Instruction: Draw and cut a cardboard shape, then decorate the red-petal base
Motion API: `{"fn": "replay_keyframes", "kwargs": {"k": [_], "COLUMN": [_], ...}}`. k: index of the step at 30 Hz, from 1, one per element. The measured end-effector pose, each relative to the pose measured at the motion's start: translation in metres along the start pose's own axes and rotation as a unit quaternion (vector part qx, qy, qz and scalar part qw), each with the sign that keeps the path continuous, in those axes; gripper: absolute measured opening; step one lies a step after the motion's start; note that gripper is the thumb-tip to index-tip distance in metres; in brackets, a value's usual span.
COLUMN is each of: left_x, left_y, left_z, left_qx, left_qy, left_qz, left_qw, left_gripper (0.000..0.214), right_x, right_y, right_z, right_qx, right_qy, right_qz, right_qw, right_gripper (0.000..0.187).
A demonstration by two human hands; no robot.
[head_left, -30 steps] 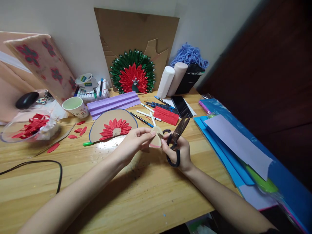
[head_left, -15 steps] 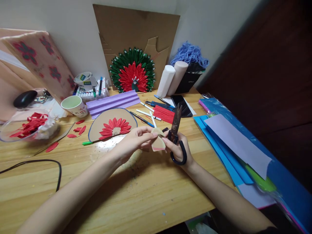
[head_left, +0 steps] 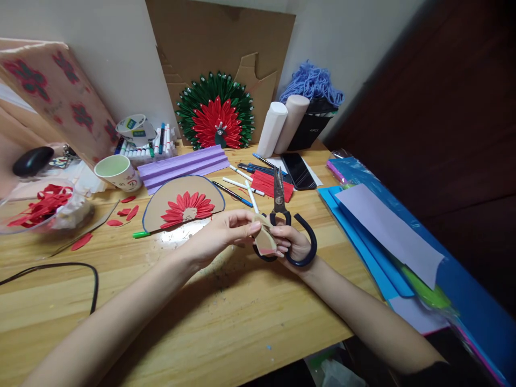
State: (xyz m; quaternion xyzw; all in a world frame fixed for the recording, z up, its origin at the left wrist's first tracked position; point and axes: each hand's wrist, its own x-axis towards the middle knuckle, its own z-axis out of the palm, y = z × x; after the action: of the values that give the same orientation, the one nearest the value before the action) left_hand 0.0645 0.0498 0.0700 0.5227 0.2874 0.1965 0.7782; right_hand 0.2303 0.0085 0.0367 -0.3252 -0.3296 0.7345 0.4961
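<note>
My left hand (head_left: 220, 234) pinches a small beige cut-out piece (head_left: 265, 241) between thumb and fingers. The piece looks thin and curved, with a reddish mark near its lower edge; I cannot tell whether it is paper or card. My right hand (head_left: 296, 242) holds black-handled scissors (head_left: 279, 200), their dark blades pointing up and away. Its thumb and fingertips also touch the right side of the piece. Beyond my hands lies a semicircular cardboard fan (head_left: 161, 207) with a blue edge and red petals (head_left: 189, 207) arranged on it.
Behind are red crepe paper (head_left: 262, 184), pens (head_left: 231, 193), a phone (head_left: 298, 171) and purple crepe paper (head_left: 181, 167). A paper cup (head_left: 118, 174) and loose red petals (head_left: 81, 242) are left. Blue folders (head_left: 350, 231) line the right. A green-and-red peacock (head_left: 215, 113) leans against cardboard (head_left: 226, 37).
The scissors have turned in my right hand, their handles now spread lower and wider around the fingers. The beige piece has tilted slightly. The whole view has shifted a little.
</note>
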Motion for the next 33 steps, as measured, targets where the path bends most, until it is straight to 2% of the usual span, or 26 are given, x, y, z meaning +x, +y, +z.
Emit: {"fn": "replay_keyframes", "kwargs": {"k": [3,6,11,19,22,26,29,33], "left_x": [0.000,0.001,0.002,-0.002,-0.002,-0.003,-0.003,-0.002], "left_y": [0.003,0.004,0.003,0.002,0.001,-0.001,-0.001,-0.002], "left_z": [0.000,0.002,0.008,0.011,0.011,0.011,0.010,0.010], "left_qx": [0.031,0.064,0.104,0.195,0.163,0.027,-0.055,-0.115], "left_qy": [0.009,0.031,0.080,0.106,0.084,0.038,0.012,-0.006], "left_qz": [-0.007,0.007,0.039,0.045,0.024,-0.035,-0.068,-0.094], "left_qw": [0.999,0.997,0.991,0.974,0.983,0.998,0.996,0.989], "left_gripper": [0.024,0.024,0.021,0.022,0.022,0.020,0.020,0.019], "right_x": [0.001,0.001,-0.001,-0.004,-0.004,-0.004,-0.004,-0.004], "right_y": [0.000,-0.002,-0.006,-0.006,-0.006,-0.004,-0.004,-0.008], "right_z": [-0.003,-0.006,-0.008,-0.013,-0.015,-0.018,-0.018,-0.016], "right_qx": [0.003,-0.066,-0.226,-0.343,-0.371,-0.381,-0.382,-0.368], "right_qy": [-0.012,0.009,0.097,0.096,0.068,0.042,0.035,0.015], "right_qz": [-0.022,-0.059,-0.097,-0.140,-0.161,-0.175,-0.168,-0.155], "right_qw": [1.000,0.996,0.964,0.924,0.912,0.907,0.908,0.917], "right_gripper": [0.021,0.023,0.029,0.025,0.019,0.015,0.017,0.019]}}
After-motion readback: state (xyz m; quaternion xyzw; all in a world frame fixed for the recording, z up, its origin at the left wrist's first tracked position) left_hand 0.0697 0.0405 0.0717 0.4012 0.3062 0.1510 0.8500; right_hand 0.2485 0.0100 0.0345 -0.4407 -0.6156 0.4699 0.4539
